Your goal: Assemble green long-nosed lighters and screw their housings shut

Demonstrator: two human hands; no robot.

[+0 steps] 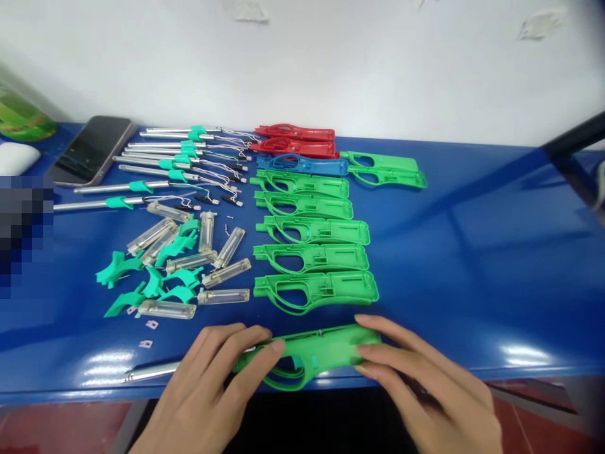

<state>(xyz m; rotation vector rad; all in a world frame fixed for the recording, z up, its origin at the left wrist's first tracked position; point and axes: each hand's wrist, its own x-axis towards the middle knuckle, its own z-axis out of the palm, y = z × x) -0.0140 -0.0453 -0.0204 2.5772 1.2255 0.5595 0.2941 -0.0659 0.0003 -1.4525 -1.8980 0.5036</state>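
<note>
Near the table's front edge lies a green lighter body [326, 350], its outer face up, with a silver metal tube [154, 372] sticking out to the left. My left hand [212, 372] closes on the lighter body's narrow front end, thumb on top, and partly hides the tube. At the wide handle end my right hand [416, 366] grips with thumb and fingers. A teal trigger piece [299, 361] shows inside the finger loop. Just beyond stands a column of open green half shells [347, 288], with a blue half shell [326, 166] and red half shells [302, 133] farther back.
Clear fuel tanks [224, 296] and teal triggers [182, 293] lie loose at the left. Behind them are several metal tubes with wires [155, 162] and a phone [94, 148]. Two green shells [392, 176] lie at the back right, before a white wall [378, 69].
</note>
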